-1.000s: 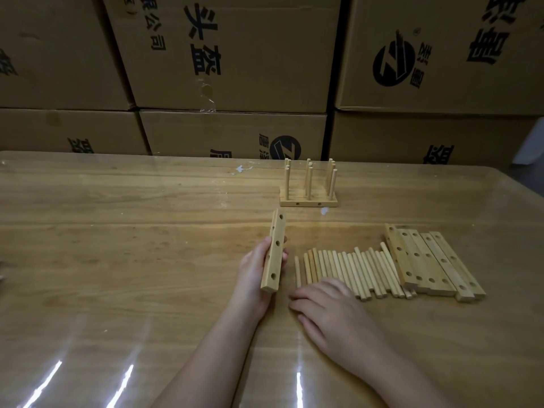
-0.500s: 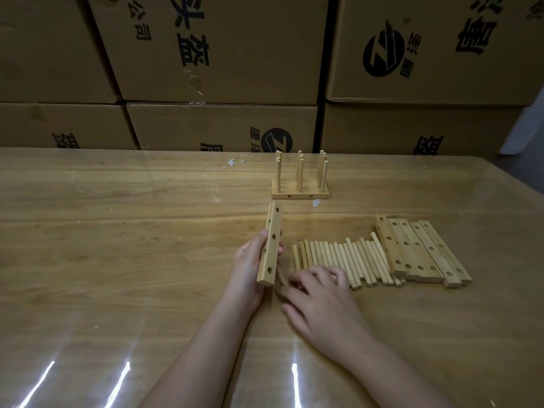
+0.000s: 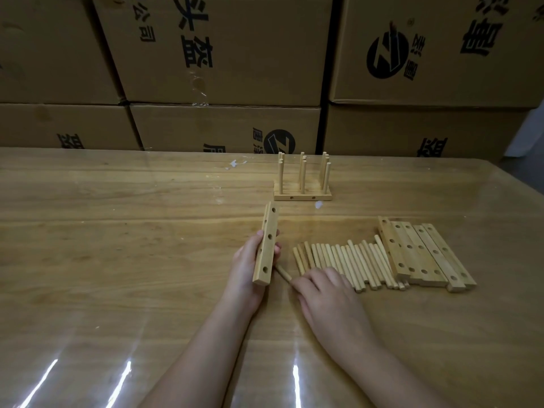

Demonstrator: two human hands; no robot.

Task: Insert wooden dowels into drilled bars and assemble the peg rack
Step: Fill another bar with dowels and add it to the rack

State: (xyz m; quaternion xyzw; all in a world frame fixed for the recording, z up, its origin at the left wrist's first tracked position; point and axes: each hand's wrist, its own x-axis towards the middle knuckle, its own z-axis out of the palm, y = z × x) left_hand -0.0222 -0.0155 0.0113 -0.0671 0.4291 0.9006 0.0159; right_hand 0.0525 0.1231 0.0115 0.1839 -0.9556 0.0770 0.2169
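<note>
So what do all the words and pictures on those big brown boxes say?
"盔": upper middle box, big black print; the character above is cut off.
"司": same box, smaller print to the left.
"Z" in a round black logo: upper right box and lower middle box.
Other box characters: turned, cut off or too blurry to read.
Bars and dowels: no writing.

Left half of desk (image 3: 117, 245) bare, wide passage; cardboard boxes (image 3: 223, 125) wall far edge; peg rack (image 3: 302, 187) upright mid-far; dowel row (image 3: 347, 260) touching bar stack (image 3: 424, 254) blocks right-centre; drilled bar (image 3: 266, 245), gripped by left hand (image 3: 245, 269), stands near dowel row
</note>
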